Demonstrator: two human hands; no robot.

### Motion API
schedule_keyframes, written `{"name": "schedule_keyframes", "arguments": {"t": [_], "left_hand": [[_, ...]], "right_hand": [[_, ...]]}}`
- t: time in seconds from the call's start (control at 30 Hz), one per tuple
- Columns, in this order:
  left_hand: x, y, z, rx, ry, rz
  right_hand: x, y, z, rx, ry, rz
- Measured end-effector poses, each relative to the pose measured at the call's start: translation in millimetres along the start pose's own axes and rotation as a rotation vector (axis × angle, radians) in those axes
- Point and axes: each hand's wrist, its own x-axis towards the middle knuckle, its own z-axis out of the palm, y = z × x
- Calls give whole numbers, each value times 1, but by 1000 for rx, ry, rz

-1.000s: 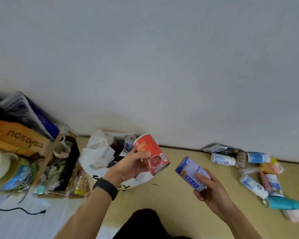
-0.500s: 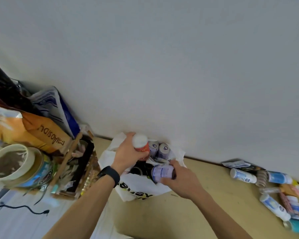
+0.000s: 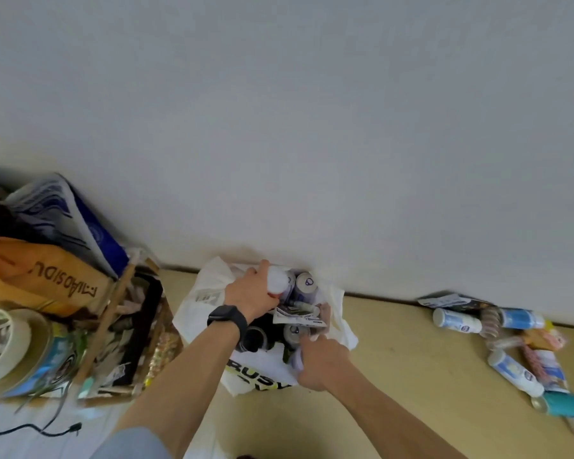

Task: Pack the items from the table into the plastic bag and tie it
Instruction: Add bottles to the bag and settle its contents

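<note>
At far left we see a cluttered wooden crate (image 3: pixel 106 329). Beside it, against the wall, the white plastic bag (image 3: pixel 199 309) sits open on the tan surface (image 3: pixel 411 376) with cans inside. Our left hand (image 3: pixel 249 293), black watch (image 3: pixel 227 318) at the wrist, has its grip closed round a red can with a white lid (image 3: pixel 276 280) over the bag's mouth. Our right hand (image 3: pixel 322 362) grips a pale purple container (image 3: pixel 297 357) at the bag's near edge. Well to the right lies a heap of bottles and packets (image 3: pixel 514 371).
</note>
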Motion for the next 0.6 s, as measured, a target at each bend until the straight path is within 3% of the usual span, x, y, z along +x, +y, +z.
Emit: {"name": "schedule_keyframes", "arguments": {"t": [0.1, 0.2, 0.33, 0.6], "left_hand": [[4, 2, 4, 102, -36, 78], [9, 7, 8, 165, -105, 118], [17, 10, 5, 82, -225, 161], [23, 11, 24, -40, -310, 212]], "right_hand": [[9, -1, 6, 18, -28, -5], [18, 0, 7, 98, 51, -31], [24, 10, 19, 151, 131, -90], [11, 46, 57, 83, 214, 16]]}}
